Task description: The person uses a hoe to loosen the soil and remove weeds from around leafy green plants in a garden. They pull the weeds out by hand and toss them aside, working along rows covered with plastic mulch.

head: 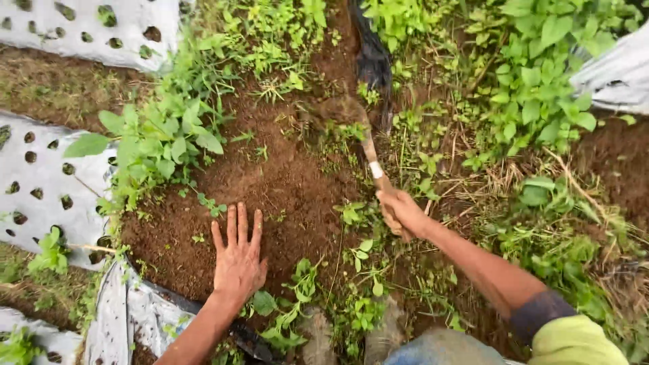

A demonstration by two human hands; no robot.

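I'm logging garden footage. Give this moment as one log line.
left hand flat on bare soil | right hand grips hoe | blade in soil among weeds

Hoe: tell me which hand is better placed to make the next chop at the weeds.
Right. The right hand already grips the hoe handle, its blade in the soil by the weeds. The left hand lies flat on bare soil, fingers spread, holding nothing.

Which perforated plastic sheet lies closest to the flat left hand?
The crumpled sheet beside the left hand's wrist; the sheets at mid-left and top-left lie farther off.
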